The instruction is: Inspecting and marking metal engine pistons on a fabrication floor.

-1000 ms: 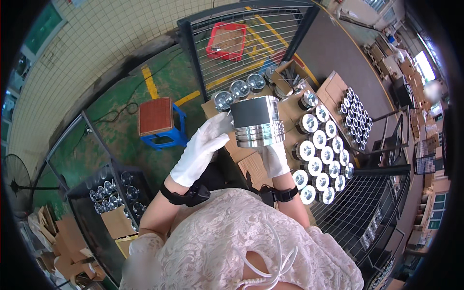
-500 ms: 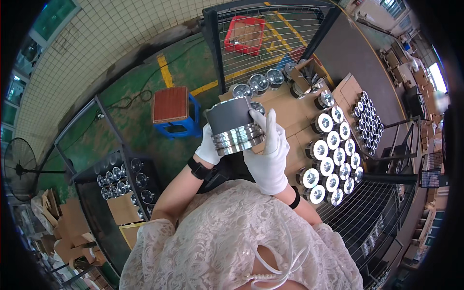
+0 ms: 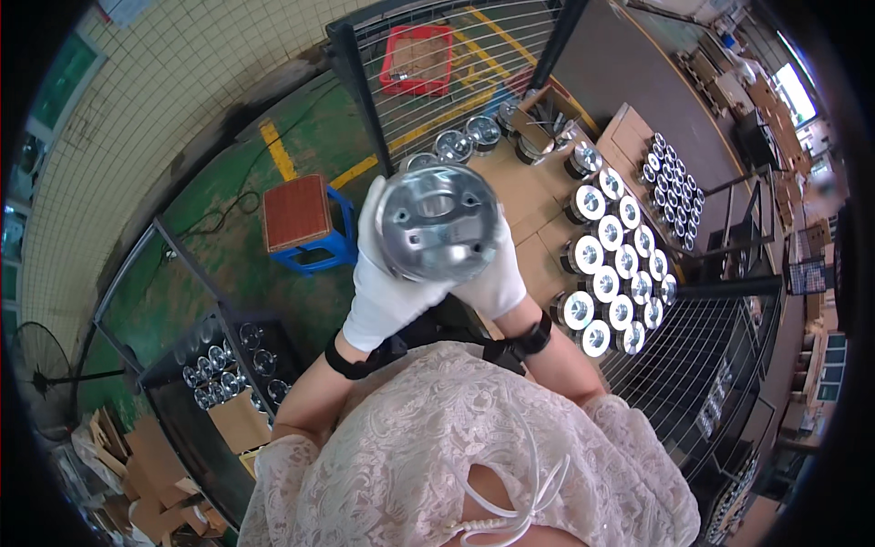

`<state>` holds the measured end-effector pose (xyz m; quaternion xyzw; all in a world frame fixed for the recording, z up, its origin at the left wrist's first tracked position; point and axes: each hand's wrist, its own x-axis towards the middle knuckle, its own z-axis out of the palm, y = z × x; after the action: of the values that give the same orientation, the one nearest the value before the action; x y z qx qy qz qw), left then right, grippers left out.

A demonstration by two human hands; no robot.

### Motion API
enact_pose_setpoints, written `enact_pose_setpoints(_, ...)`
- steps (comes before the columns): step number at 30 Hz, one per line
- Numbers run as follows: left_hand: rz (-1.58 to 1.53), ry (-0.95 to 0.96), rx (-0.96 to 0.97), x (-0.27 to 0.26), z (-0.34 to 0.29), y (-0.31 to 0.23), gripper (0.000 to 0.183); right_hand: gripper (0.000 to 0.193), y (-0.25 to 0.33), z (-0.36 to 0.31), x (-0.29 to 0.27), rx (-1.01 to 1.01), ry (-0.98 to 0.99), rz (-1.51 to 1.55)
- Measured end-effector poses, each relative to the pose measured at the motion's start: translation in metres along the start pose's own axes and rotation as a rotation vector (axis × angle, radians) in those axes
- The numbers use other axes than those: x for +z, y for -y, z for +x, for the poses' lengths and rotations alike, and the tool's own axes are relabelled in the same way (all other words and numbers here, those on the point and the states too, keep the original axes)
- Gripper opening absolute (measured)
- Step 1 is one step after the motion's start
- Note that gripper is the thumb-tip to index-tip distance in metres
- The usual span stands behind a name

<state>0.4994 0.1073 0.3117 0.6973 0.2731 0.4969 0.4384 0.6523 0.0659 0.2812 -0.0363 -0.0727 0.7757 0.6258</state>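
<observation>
So there's a cream tiled wall curving along the upper left, with a green painted floor below it. Next biggest is a workbench covered in flat brown cardboard, with a dark metal wire-mesh panel standing at its far edge. Nearer in, you've got a white lace top on the person.

Off to the left of the bench sits a blue-legged stool with a reddish-brown square seat, and past the mesh there's a shallow red plastic crate. Slanted rows of round silver metal parts fill the right side of the bench.

Now the hands, both in white gloves. The left hand is clamped on the left side of a thick silver metal cylinder, one finger or thumb running up its edge. The right hand grips the lower right side, most of its fingers hidden behind, so can't tell how they're spread. The cylinder is held up in front of the chest, round face toward the camera, with a few small holes showing in it.
</observation>
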Motion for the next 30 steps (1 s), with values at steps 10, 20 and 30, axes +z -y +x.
enact_pose_setpoints(10, 0.185, 0.13, 0.331, 0.001, -0.009, 0.011, 0.132, 0.053, 0.025, -0.009, -0.012, 0.029, -0.084, 0.065)
enact_pose_setpoints(20, 0.332, 0.401, 0.156, 0.004, -0.013, 0.041, 0.105, 0.046, 0.058, -0.031, -0.005, 0.419, -0.446, -1.561)
enact_pose_setpoints(30, 0.401, 0.467, -0.139, 0.018, 0.016, 0.131, 0.09, 0.023, 0.123, -0.004, -0.118, 0.48, -1.008, -1.362)
